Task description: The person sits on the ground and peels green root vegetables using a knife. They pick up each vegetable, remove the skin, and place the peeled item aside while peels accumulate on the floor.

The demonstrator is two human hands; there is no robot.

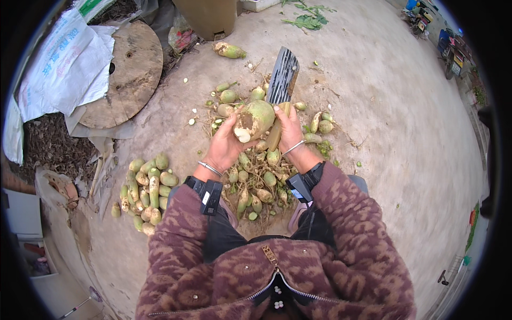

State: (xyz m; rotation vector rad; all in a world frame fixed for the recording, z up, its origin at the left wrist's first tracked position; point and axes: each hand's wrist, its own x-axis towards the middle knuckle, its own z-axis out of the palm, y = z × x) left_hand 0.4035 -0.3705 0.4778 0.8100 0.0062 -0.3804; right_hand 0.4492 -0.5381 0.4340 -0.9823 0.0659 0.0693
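A large round green radish rests in my left hand, whose fingers curl round its left side and underside. Its lower end shows a pale cut spot and brown, soil-stained skin. My right hand is closed round the wooden handle of a cleaver. The broad blade points up and away from me, and the handle end sticks out below my thumb, close beside the radish. Below both hands, between my feet, lies a heap of untrimmed radishes with stringy roots. More radishes and cut bits surround the far side of my hands.
A pile of radishes sits on the concrete floor at the left. One lone radish lies farther off, near a brown bucket. White sacks partly cover a round wooden board. Green leaves lie at the far edge.
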